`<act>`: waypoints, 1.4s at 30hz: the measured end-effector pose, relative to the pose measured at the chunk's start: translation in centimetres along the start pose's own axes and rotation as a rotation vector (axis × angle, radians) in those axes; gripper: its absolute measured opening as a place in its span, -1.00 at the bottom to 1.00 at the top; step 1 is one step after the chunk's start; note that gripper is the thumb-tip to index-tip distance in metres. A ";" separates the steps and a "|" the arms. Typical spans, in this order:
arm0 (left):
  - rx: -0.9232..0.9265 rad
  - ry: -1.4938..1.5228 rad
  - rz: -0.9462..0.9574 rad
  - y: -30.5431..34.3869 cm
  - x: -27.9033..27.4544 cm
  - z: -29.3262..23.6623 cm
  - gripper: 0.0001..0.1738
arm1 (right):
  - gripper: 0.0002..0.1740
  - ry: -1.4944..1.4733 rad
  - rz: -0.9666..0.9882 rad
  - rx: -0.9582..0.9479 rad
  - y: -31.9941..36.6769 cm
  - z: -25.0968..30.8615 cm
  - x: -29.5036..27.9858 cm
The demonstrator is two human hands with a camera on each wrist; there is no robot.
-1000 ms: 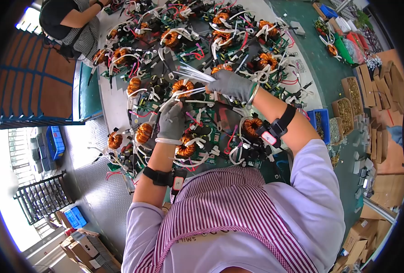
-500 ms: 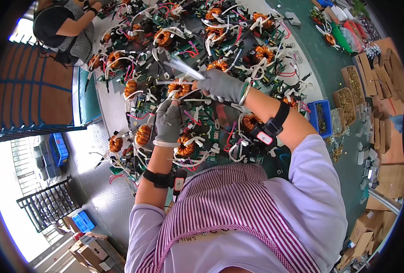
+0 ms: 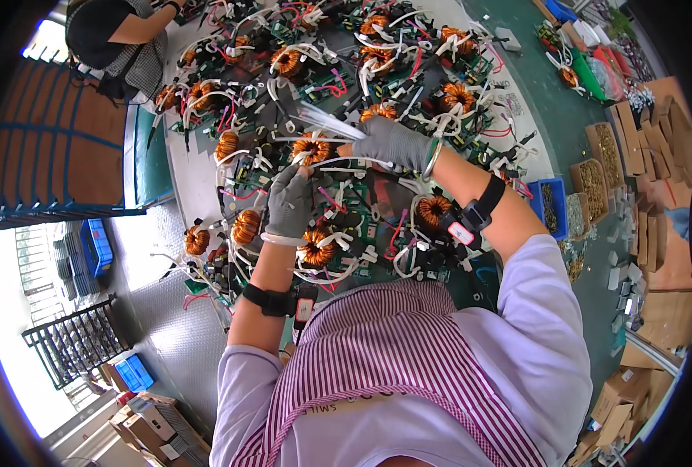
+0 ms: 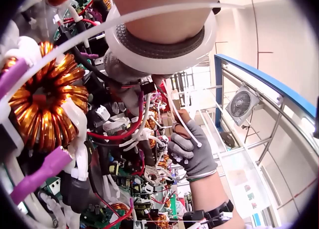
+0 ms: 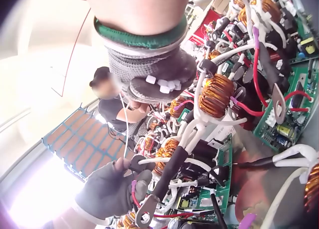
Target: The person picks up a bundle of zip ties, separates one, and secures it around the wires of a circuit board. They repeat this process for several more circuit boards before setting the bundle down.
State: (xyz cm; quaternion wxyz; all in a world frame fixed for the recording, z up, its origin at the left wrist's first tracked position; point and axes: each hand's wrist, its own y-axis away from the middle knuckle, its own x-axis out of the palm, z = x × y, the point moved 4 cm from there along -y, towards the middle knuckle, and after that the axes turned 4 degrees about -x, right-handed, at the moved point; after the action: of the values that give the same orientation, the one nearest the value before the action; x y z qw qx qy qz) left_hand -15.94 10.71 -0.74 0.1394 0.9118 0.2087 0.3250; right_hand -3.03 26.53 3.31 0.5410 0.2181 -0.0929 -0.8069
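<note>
Fingers of the gloved right hand (image 3: pixel 396 145) (image 5: pixel 149 77) (image 4: pixel 193 150) curl round a bundle of white cable ties (image 3: pixel 326 122), whose square heads (image 5: pixel 164 83) stick out of the fist in the right wrist view. Just below a copper coil (image 3: pixel 311 148) is the gloved left hand (image 3: pixel 290 204) (image 5: pixel 107 190), its thumb and fingertips pinching a thin white tie (image 5: pixel 125 134). One white strip (image 3: pixel 354 160) arches from near the left fingertips to below the right hand. Parts of the left fingers are hidden by wires in the left wrist view.
Circuit boards with coils (image 3: pixel 315 247), red and white wires and lugs crowd round both hands. To the right stand a blue bin (image 3: pixel 548 208) and boxes of small parts (image 3: pixel 592 187). Another person (image 3: pixel 120 47) works at the upper left.
The left hand has risen slightly towards the coil over the last second, and a white strip now shows arched beside its fingertips. The right hand keeps its bundle; the head view shifted slightly.
</note>
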 end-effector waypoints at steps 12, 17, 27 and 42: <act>0.141 -0.275 -0.184 -0.3 -0.7 0.7 -0.86 | -0.56 0.204 0.072 -0.067 0.8 1.3 -0.4; 0.036 -0.074 -0.180 0.0 -0.2 1.4 -0.85 | -0.63 0.196 0.190 -0.111 1.1 0.5 -1.2; -0.012 -0.028 -0.084 -0.3 0.5 1.2 -0.73 | -0.64 0.563 0.061 -0.199 0.0 -0.2 -2.3; -0.014 0.047 -0.065 -0.7 -0.1 1.4 -0.74 | -0.67 0.743 0.010 -0.207 0.5 1.3 -1.4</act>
State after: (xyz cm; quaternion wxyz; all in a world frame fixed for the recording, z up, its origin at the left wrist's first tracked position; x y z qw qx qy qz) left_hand -15.25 11.11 -2.12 0.1514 0.8956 0.2392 0.3432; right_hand -2.79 27.48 4.95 0.5611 0.4393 0.1902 -0.6753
